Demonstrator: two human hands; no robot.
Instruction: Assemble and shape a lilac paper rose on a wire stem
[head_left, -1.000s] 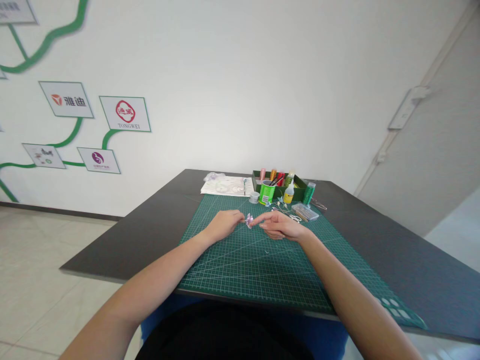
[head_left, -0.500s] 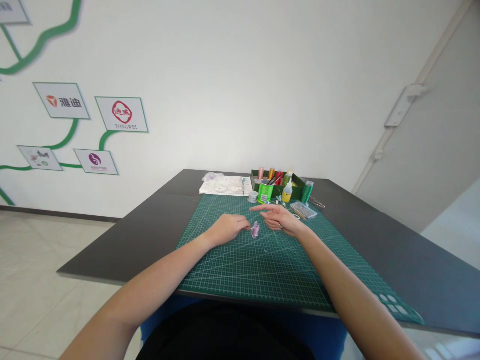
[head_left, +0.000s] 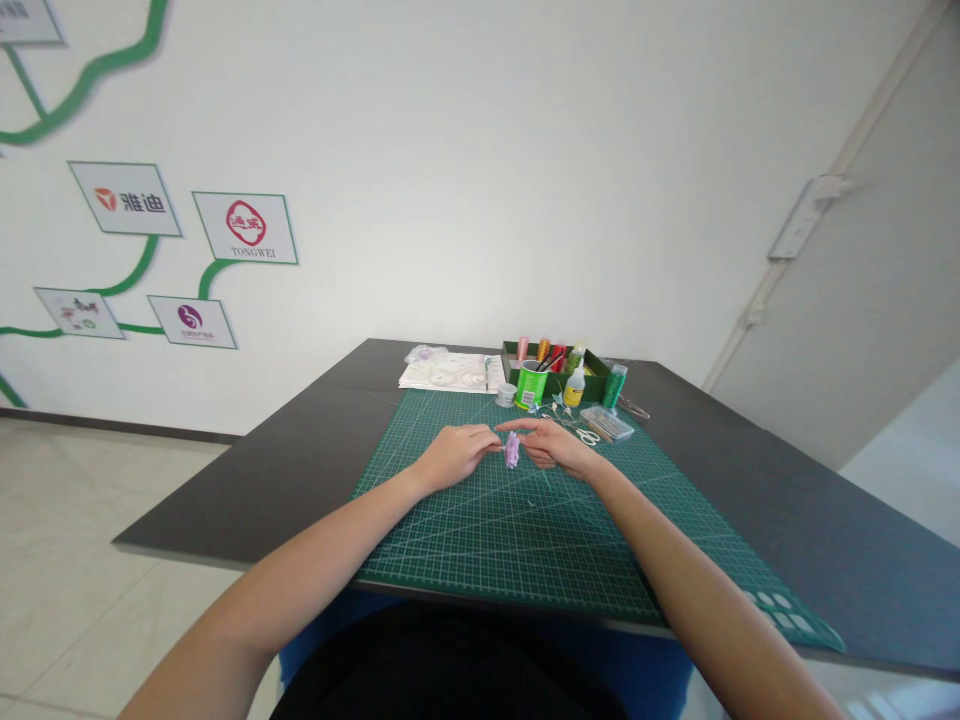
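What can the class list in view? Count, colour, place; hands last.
wall: 1, white, behind
signs: 5+, white, on wall
power strip: 1, white, on wall
floor: 1, pale, left
table: 1, black, centre
mat: 1, green, on table
paper: 1 stack, white, on table
plastic: 1, clear, by paper
box: 1, green, beside paper
spools: 5+, mixed colours, at box
can: 1, lime, before box
sticks: several, dark, in can
drum: 1, whitish, by can
bottle: 1, clear, by can
case: 1, clear, on mat
scissors: 1, white-handled, by case
sprigs: several, blue, near can
tool: 1, silver, by case
flower: 1, lilac, above mat
top: 1, black, bottom centre
left hand: 1, bare, pinching flower stem
right hand: 1, bare, beside flower
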